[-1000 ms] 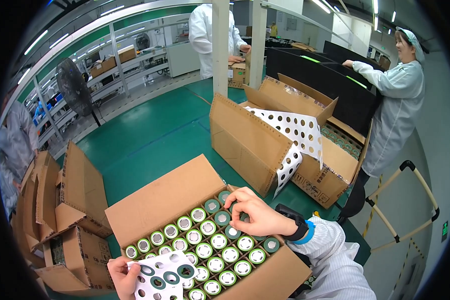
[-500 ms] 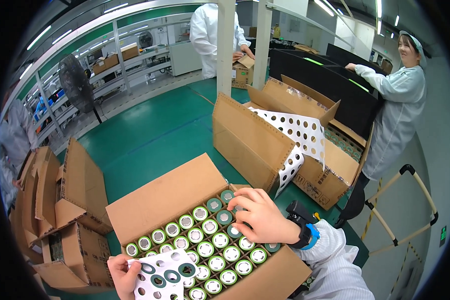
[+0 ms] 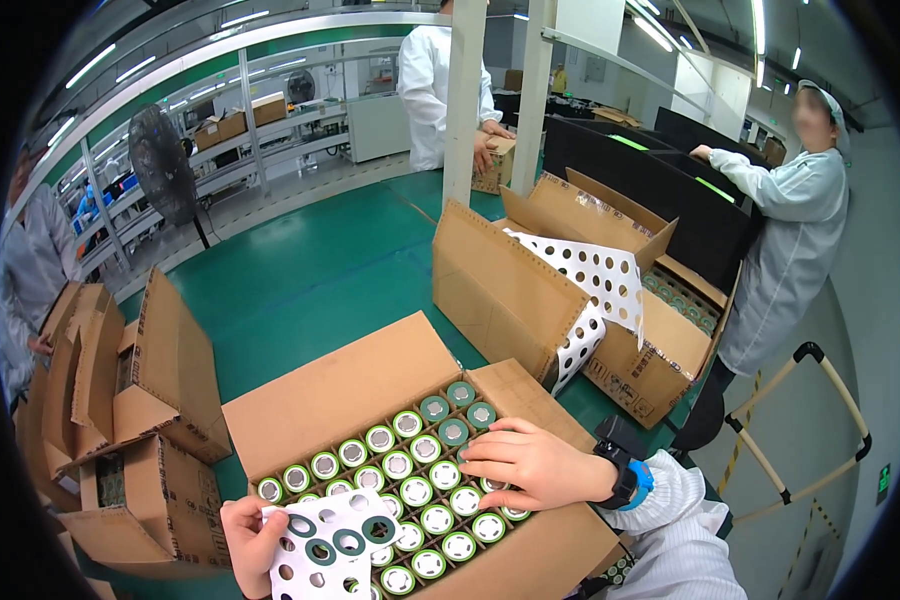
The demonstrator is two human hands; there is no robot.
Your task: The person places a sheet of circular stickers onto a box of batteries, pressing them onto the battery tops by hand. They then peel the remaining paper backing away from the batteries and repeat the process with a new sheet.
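Our left hand [image 3: 253, 533] pinches a white punched sheet [image 3: 332, 543] at seven o'clock, over the open cardboard box [image 3: 345, 385]. Our right hand [image 3: 535, 463], at five o'clock, rests with loosely curled fingers on the green-rimmed cells [image 3: 410, 470] standing upright in the box, gripping nothing.

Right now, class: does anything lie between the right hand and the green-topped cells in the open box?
Nothing visible does. The right hand rests directly on the cells in the open cardboard box. The left hand holds the perforated white sheet aside at the near corner.
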